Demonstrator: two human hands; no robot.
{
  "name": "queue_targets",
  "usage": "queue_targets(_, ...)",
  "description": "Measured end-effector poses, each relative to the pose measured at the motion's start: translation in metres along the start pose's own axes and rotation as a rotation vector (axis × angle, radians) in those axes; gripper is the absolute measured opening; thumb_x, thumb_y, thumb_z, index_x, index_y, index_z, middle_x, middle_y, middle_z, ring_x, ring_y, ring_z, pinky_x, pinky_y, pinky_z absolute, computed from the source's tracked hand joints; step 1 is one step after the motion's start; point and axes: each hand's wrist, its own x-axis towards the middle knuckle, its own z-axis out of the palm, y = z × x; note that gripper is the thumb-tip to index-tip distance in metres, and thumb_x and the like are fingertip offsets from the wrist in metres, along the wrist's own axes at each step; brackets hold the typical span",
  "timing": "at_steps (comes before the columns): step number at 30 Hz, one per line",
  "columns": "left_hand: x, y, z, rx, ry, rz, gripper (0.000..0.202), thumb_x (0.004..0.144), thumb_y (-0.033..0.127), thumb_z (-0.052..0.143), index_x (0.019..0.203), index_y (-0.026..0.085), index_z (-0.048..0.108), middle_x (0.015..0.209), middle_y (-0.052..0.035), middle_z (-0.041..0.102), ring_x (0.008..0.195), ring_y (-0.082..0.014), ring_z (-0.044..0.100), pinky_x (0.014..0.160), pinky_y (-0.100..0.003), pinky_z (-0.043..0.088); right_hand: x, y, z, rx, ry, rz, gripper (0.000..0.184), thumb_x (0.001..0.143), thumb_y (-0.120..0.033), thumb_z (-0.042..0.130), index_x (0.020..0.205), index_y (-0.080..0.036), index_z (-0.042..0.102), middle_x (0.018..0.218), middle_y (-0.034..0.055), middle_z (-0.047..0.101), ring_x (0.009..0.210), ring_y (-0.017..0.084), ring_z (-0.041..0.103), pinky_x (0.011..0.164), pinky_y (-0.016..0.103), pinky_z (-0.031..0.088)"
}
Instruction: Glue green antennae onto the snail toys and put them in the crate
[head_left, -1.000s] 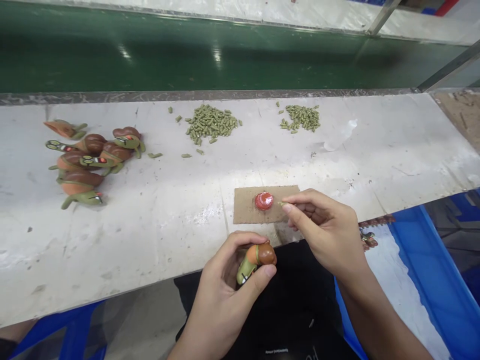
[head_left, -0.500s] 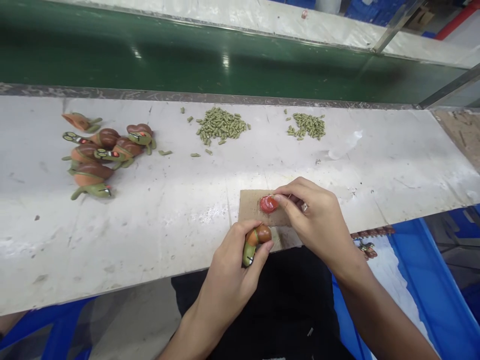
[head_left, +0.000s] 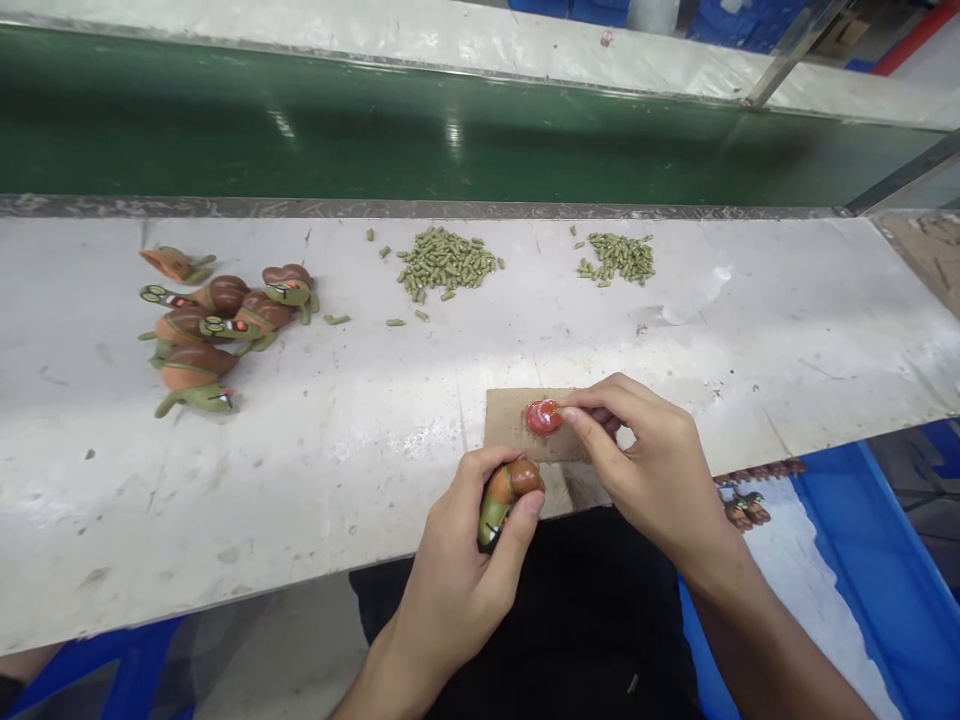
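My left hand (head_left: 469, 545) is closed around a small toy figure (head_left: 511, 487), whose brown rounded back points up and whose green head points down toward me. Just beyond it, a glossy red blob (head_left: 543, 416) of paste or glue sits on a piece of brown cardboard (head_left: 504, 425). The thumb and forefinger of my right hand (head_left: 637, 440) are pinched together at the right edge of the blob. Whatever small thing lies between those fingertips is mostly hidden.
Several similar toy figures (head_left: 196, 375) lie in a cluster at the left of the white table (head_left: 337, 480). Two piles of small green pieces (head_left: 448, 262) (head_left: 621, 258) lie toward the back, before a green conveyor belt (head_left: 360, 140). A blue bin (head_left: 877, 540) with more figures stands at lower right.
The view has shifted slightly, so the table's things sit a little lower and to the right. My right fingertips remain at the red blob, and my left hand still holds the toy figure, slightly turned.
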Motion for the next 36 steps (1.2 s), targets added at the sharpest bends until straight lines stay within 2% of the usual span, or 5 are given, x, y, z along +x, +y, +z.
queue_targets(4, 0.0, -0.002, -0.005, -0.1, -0.012, -0.009, 0.024, 0.118, 0.029, 0.062, 0.14, 0.04, 0.061, 0.119, 0.0033, 0.078, 0.104, -0.0148, 0.078, 0.088, -0.026, 0.064, -0.014, -0.001, 0.004, 0.229, 0.113, 0.116, 0.014, 0.109, -0.02, 0.075, 0.105, -0.028, 0.086, 0.102, 0.0004, 0.083, 0.092, 0.017, 0.078, 0.076, 0.026, 0.064)
queue_targets(8, 0.002, -0.002, -0.01, -0.117, -0.019, 0.062, 0.023, 0.116, 0.026, 0.065, 0.136, 0.036, 0.065, 0.123, 0.0011, 0.07, 0.107, -0.0139, 0.072, 0.094, -0.026, 0.061, -0.032, -0.005, 0.014, 0.604, 0.112, 0.32, 0.006, 0.107, -0.03, 0.083, 0.105, -0.03, 0.089, 0.097, -0.0004, 0.085, 0.081, 0.015, 0.08, 0.074, 0.022, 0.068)
queue_targets(12, 0.003, -0.003, -0.012, -0.129, -0.042, 0.105, 0.026, 0.114, 0.022, 0.066, 0.136, 0.035, 0.064, 0.117, 0.0031, 0.069, 0.105, -0.0112, 0.068, 0.095, -0.021, 0.057, -0.046, -0.005, 0.028, 0.742, 0.069, 0.379, 0.005, 0.105, -0.033, 0.087, 0.105, -0.031, 0.091, 0.11, 0.0021, 0.087, 0.095, 0.017, 0.085, 0.09, 0.022, 0.07)
queue_targets(18, 0.003, -0.004, -0.013, -0.117, -0.074, 0.104, 0.026, 0.114, 0.021, 0.067, 0.136, 0.035, 0.063, 0.119, 0.0036, 0.068, 0.106, -0.0107, 0.067, 0.096, -0.02, 0.054, -0.051, 0.002, 0.038, 0.774, 0.093, 0.383, 0.004, 0.106, -0.034, 0.087, 0.106, -0.034, 0.092, 0.107, -0.0014, 0.087, 0.099, 0.014, 0.084, 0.093, 0.018, 0.067)
queue_targets(36, 0.006, -0.003, -0.013, -0.05, -0.094, 0.126, 0.026, 0.113, 0.019, 0.068, 0.134, 0.033, 0.065, 0.115, 0.004, 0.069, 0.102, -0.0099, 0.069, 0.093, -0.021, 0.056, -0.051, -0.005, 0.04, 0.678, 0.098, 0.334, 0.011, 0.104, -0.025, 0.086, 0.103, -0.034, 0.091, 0.107, -0.0012, 0.083, 0.106, 0.015, 0.08, 0.094, 0.019, 0.066)
